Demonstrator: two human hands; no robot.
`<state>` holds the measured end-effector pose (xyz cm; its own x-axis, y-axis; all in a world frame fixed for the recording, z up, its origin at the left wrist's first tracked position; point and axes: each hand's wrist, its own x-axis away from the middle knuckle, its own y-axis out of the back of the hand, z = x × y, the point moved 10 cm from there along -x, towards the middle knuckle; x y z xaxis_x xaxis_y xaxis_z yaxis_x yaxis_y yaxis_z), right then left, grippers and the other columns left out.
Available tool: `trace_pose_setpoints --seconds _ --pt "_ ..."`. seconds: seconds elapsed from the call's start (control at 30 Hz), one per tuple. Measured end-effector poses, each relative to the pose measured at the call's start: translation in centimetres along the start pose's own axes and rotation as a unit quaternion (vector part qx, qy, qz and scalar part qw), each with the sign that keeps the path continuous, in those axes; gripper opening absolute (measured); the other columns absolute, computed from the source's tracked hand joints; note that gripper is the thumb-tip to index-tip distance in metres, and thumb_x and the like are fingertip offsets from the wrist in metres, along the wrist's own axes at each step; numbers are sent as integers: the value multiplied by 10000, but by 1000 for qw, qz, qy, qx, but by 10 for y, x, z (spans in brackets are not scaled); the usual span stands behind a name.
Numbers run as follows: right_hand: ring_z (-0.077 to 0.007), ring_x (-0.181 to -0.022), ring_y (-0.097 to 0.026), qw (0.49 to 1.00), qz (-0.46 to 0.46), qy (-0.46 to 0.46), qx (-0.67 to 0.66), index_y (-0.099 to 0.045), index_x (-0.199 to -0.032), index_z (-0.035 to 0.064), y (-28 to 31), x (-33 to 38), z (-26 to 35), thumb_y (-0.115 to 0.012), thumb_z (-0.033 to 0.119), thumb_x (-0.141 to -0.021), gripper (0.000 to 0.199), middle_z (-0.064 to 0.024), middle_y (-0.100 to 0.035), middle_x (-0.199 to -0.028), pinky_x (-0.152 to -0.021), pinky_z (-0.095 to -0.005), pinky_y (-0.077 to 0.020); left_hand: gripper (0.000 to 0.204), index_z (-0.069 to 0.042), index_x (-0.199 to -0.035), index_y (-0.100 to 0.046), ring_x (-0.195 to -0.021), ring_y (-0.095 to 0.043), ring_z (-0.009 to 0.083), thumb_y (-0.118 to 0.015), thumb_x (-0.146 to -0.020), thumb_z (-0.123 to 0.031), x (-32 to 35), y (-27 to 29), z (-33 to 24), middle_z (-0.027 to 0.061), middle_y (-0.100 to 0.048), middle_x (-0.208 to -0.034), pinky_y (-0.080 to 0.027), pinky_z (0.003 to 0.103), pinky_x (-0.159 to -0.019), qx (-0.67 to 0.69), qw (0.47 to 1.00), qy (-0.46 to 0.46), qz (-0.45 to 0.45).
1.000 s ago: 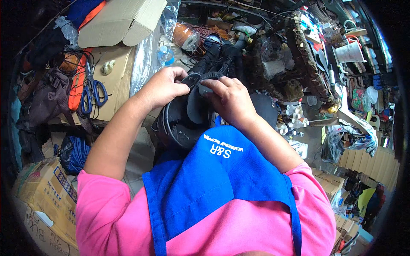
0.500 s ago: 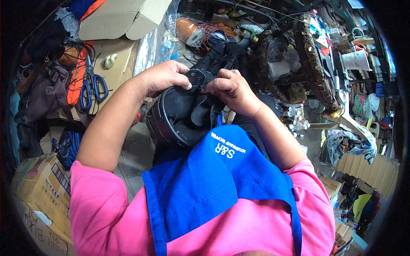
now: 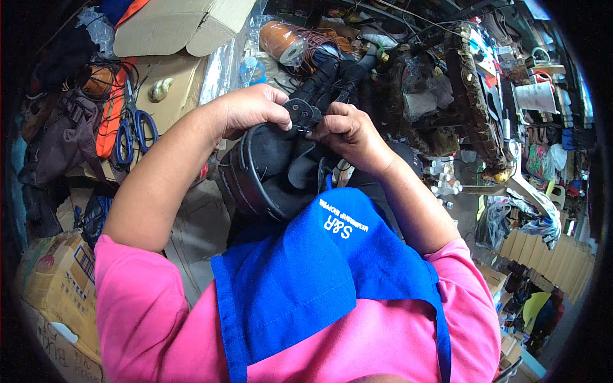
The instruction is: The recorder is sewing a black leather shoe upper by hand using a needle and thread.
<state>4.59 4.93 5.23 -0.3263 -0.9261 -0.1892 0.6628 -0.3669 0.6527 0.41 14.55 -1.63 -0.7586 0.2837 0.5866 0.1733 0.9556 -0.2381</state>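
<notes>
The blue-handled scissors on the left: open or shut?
Shut, as far as visible. The scissors lie on cardboard with both handle loops side by side; the blades are mostly hidden.

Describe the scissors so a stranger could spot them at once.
Start at the big open cardboard box at the top left, then drop to the flat cardboard sheet below it. The scissors lie at its left edge, beside an orange strap. Their blue looped handles set them apart from the dark bags nearby.
</notes>
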Motion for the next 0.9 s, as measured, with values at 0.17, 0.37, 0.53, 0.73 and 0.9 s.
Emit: trace_pose_setpoints --seconds 0.17,0.37,0.53,0.73,0.9 --pt "-316 -721 -598 999 21 -23 6 -678 -818 130 2 -1 5 -657 -4 -683 192 -100 -563 -758 -605 -396 -483 198 0 -892 -616 -670 -584 109 -622 -708 -73 -1 4 -5 37 -628 -784 -477 244 -629 -88 996 -8 -31" --pt "-328 -749 -613 997 26 -70 17 -681 -809 119 5 2 10 -627 -19 -654 214 -110 -576 -774 -638 -396 -505 187 -4 -876 -613 -663 -579 107 -619 -706 -81 -1 5 -3 37 -621 -770 -470 243 -620 -122 991 1 -51" --pt "-333 -741 -620 993 27 -90 67 -694 -820 121 5 3 13 -617 -5 -646 229 -118 -584 -778 -649 -400 -513 181 -7 -868 -613 -659 -577 109 -618 -705 -84 -1 5 -1 37 -618 -765 -468 247 -616 -137 988 10 -67" --pt "-318 -720 -617 983 27 -109 142 -705 -823 124 7 4 26 -620 49 -661 198 -128 -589 -758 -678 -414 -503 177 -31 -754 -613 -592 -533 128 -668 -653 -166 -5 7 -1 32 -582 -665 -420 279 -532 -135 986 -34 -95" --pt "-297 -750 -620 956 29 -123 267 -670 -868 120 0 6 32 -614 86 -680 199 -126 -591 -746 -740 -419 -466 212 -14 -746 -603 -646 -561 135 -662 -655 -196 5 2 -13 77 -607 -685 -454 302 -599 -202 964 -65 -159"
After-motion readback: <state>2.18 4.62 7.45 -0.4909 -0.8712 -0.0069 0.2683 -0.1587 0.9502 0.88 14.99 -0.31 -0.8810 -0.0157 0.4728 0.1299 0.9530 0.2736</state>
